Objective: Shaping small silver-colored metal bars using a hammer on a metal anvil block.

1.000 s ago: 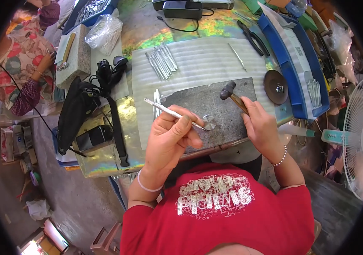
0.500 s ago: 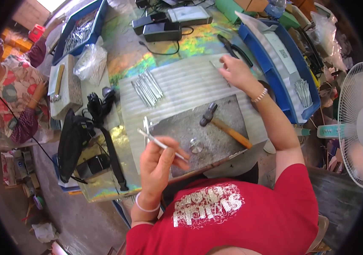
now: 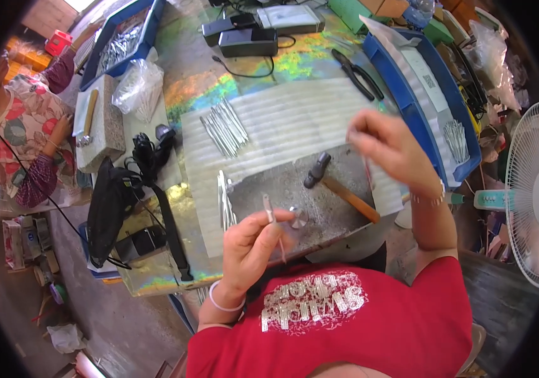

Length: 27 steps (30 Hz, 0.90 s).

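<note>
My left hand (image 3: 247, 249) pinches a thin silvery metal strip (image 3: 268, 208) between thumb and fingers, its flattened end pointing up. Behind it lies a dark metal plate (image 3: 257, 183). A small shiny round metal piece (image 3: 298, 218) sits on that plate, close to the left fingertips. Also on the plate is a hammer (image 3: 349, 200) with a dark head and wooden handle. Above the plate's right corner hovers my right hand (image 3: 386, 148), blurred, its fingers pinched together; what they hold is too smeared to name. Loose metal strips (image 3: 221, 205) lie at the plate's left edge.
More silvery strips (image 3: 225, 129) lie on a white foam sheet (image 3: 295, 120). Black-handled pliers (image 3: 358, 75) rest beyond it. A blue tray (image 3: 402, 82) stands right, a fan (image 3: 528, 195) farther right. Left are a black bag (image 3: 112, 214) and a person (image 3: 27, 135).
My right hand has come back from near the pliers toward me, over the plate's right corner. My left hand has shifted slightly right, and the strip in it now stands steeper.
</note>
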### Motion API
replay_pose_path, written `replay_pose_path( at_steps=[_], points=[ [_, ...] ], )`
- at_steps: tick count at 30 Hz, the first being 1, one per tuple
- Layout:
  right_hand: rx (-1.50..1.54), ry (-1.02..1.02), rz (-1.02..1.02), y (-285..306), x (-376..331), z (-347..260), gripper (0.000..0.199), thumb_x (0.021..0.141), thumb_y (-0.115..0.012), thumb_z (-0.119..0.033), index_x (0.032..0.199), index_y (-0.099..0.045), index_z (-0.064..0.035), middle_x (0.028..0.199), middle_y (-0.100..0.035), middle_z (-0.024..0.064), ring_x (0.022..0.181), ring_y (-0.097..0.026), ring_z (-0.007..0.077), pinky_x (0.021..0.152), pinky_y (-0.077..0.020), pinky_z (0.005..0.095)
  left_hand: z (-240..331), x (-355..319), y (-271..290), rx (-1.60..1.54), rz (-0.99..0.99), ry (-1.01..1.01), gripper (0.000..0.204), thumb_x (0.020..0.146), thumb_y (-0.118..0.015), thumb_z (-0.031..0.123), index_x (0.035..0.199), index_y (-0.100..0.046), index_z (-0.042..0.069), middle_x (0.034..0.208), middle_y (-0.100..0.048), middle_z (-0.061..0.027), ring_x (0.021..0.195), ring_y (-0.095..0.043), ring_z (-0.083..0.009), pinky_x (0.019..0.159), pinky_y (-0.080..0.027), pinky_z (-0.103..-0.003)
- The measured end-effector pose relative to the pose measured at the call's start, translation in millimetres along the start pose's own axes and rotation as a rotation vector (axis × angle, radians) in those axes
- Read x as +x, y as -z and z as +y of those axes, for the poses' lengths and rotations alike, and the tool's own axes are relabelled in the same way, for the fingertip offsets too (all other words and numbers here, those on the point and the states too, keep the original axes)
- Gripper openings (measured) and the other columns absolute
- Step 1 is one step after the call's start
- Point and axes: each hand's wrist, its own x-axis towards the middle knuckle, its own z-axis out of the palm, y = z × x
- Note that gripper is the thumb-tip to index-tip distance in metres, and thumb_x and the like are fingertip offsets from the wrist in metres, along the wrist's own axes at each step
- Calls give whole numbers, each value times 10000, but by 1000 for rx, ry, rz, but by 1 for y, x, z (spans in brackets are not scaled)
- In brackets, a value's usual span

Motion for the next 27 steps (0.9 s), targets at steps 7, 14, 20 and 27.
replay_pose_path(
  at_steps=[7,14,20,27],
  points=[
    [327,-32,-117,-68,-57,-21,51,849,-575,16,896,-562,32,759,-579,42,615,-580,78,526,-460,206,-14,-1,-32,-153,23,-105,285,901,-518,-29,1185,-495,-48,914,-652,-86,813,-615,-108,717,-493,-216],
    [26,318,92,-85,-57,-12,128,787,-671,-34,872,-592,20,696,-578,89,580,-589,167,490,-432,255,-14,-11,-39,-81,16,-123,137,869,-565,-55,998,-528,-28,877,-648,-79,820,-618,-89,674,-505,-204],
    [6,365,119,-89,-60,-14,146,790,-689,-39,895,-598,6,689,-599,81,560,-567,119,492,-422,220,-10,-14,-35,-18,-6,-118,140,864,-579,-49,995,-534,-28,832,-650,-70,775,-612,-70,640,-499,-195],
    [34,357,127,-90,-58,-16,152,786,-696,-38,895,-603,11,683,-602,81,555,-565,121,490,-420,223,-13,-11,-31,-25,-27,-152,149,851,-598,-50,986,-540,-27,828,-648,-64,745,-606,-58,621,-495,-191]
  ],
)
